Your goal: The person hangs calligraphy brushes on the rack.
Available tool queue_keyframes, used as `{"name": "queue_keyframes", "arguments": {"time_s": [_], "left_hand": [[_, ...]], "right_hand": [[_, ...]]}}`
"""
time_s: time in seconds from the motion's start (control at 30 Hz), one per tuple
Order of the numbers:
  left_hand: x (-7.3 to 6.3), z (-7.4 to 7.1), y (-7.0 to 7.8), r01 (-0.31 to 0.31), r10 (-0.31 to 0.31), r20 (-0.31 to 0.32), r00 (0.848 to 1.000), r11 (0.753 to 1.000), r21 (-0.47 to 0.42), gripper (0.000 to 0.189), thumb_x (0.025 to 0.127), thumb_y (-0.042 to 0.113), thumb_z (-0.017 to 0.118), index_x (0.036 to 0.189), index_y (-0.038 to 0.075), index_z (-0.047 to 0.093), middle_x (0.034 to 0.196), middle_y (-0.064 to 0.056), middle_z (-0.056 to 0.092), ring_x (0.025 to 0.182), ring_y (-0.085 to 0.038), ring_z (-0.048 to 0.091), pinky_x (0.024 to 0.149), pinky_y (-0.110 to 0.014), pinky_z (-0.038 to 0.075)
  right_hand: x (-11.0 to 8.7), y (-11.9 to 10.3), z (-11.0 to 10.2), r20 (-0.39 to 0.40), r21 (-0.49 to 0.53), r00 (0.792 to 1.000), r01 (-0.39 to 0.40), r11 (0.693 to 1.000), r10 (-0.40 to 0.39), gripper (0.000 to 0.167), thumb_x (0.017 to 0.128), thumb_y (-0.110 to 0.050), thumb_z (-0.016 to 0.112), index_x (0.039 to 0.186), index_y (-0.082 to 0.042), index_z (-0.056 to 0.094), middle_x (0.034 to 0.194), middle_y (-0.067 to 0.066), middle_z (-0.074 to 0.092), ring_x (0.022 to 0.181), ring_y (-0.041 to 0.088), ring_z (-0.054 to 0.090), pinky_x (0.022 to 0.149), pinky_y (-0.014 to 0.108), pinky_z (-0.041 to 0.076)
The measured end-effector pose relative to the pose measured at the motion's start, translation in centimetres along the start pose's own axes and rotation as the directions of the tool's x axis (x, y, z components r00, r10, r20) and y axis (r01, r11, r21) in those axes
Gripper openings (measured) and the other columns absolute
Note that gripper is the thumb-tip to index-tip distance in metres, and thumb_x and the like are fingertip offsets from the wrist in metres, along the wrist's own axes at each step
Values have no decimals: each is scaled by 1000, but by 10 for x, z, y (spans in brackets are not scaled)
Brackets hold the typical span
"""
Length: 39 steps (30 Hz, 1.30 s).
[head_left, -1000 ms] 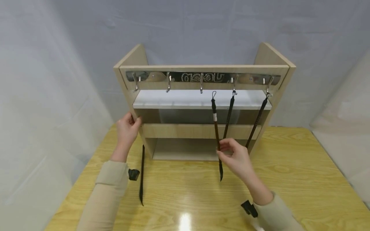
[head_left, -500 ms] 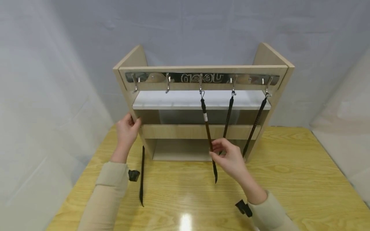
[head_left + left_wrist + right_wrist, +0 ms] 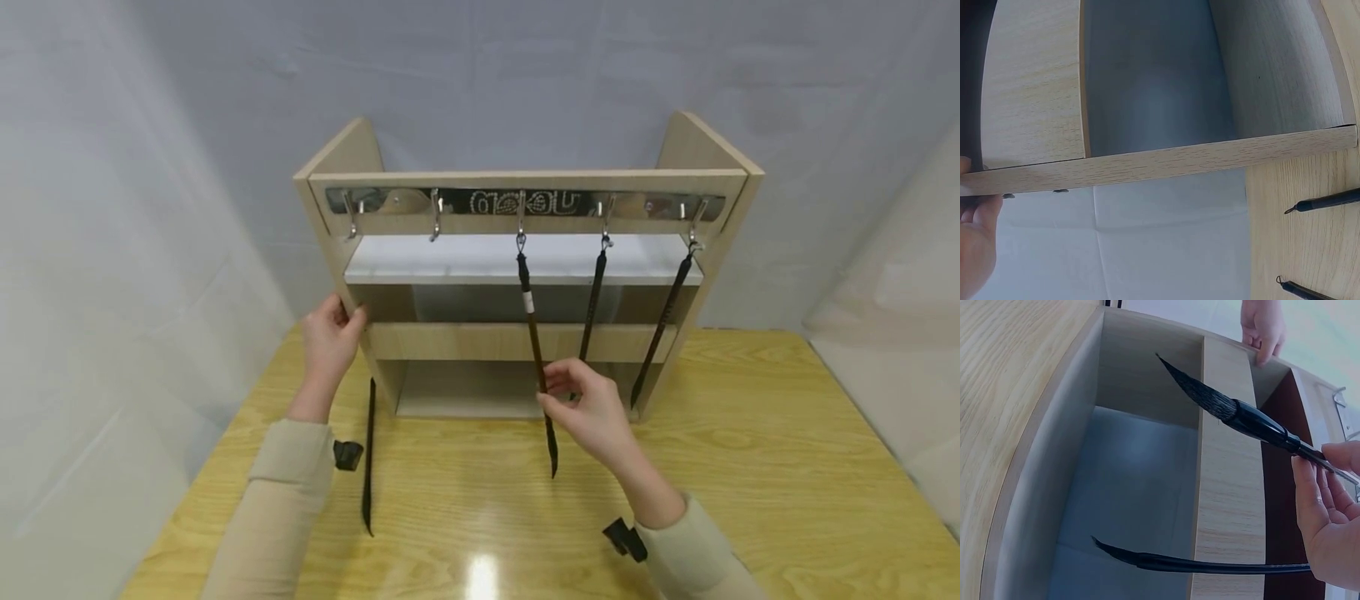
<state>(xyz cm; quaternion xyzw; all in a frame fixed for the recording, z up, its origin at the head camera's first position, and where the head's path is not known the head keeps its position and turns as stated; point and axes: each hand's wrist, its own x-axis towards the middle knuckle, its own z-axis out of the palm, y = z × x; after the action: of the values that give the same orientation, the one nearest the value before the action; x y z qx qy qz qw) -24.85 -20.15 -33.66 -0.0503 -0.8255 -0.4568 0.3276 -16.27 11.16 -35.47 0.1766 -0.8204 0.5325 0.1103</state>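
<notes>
My right hand point(image 3: 588, 412) pinches the lower handle of a calligraphy brush point(image 3: 531, 321), brown with a white label, between thumb and fingers. Its top loop is at the middle hook point(image 3: 521, 218), and its dark bristles point down; the right wrist view shows the bristle tip point(image 3: 1204, 397) close up. Two darker brushes hang from hooks to the right, a nearer one point(image 3: 594, 300) and one at the end point(image 3: 663, 325). On the left, my left hand point(image 3: 330, 346) grips the side panel of the wooden shelf point(image 3: 420, 342), thumb and fingers on either side of it.
Two hooks at the left, including the end hook point(image 3: 349, 215), hold nothing. A black brush point(image 3: 369, 458) lies on the wooden table point(image 3: 457, 500) beside the shelf. The left wrist view shows a second looped brush end point(image 3: 1300, 290) there. White sheeting point(image 3: 525, 75) hangs behind.
My right hand has moved left with the brush, bringing its loop from beside the middle hook onto it. The left hand stays on the side panel.
</notes>
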Motion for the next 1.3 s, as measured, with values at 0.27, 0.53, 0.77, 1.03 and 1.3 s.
{"name": "queue_keyframes", "arguments": {"time_s": [0.27, 0.53, 0.77, 1.03, 1.3], "left_hand": [[0, 0, -1, -27, 27, -5, 1000, 1000, 12, 11, 81, 1, 57, 74, -9, 55, 70, -21, 60, 59, -14, 51, 47, -9, 37], [1, 0, -1, -18, 18, -5, 1000, 1000, 8, 12, 81, 1, 57, 78, -10, 56, 75, -23, 61, 66, -25, 57, 51, -7, 38], [1, 0, -2, -19, 19, 3, 1000, 1000, 5, 12, 81, 1, 56, 79, -11, 56, 75, -24, 61, 67, -26, 57, 51, -7, 38], [1, 0, -2, -8, 8, 10, 1000, 1000, -8, 11, 82, 0, 56, 80, -11, 56, 76, -24, 61, 68, -26, 57, 52, -7, 39], [0, 2, -2, 4, -4, 13, 1000, 1000, -23, 12, 81, -1, 55, 85, -12, 57, 79, -24, 61, 69, -25, 57, 53, -8, 40]], "right_hand": [[4, 2, 4, 7, 35, 999, -39, 999, 39, 25, 77, -2, 65, 101, -1, 57, 90, 8, 59, 82, 19, 56, 65, 25, 50], [11, 8, 12, -25, 44, 997, -74, 996, 75, 25, 76, 1, 64, 100, 1, 57, 89, 10, 59, 81, 21, 56, 63, 25, 50], [21, 18, 24, -62, 74, 995, -67, 995, 72, 22, 76, 4, 63, 97, 4, 57, 89, 13, 59, 82, 23, 57, 66, 24, 50], [36, 23, 37, -125, 100, 992, 11, 995, 2, 18, 75, 5, 64, 91, 6, 57, 86, 16, 59, 79, 26, 59, 66, 26, 51], [44, 29, 45, -159, 82, 987, 25, 996, -11, 17, 76, 5, 63, 91, 7, 57, 86, 17, 59, 79, 26, 60, 67, 25, 51]]}}
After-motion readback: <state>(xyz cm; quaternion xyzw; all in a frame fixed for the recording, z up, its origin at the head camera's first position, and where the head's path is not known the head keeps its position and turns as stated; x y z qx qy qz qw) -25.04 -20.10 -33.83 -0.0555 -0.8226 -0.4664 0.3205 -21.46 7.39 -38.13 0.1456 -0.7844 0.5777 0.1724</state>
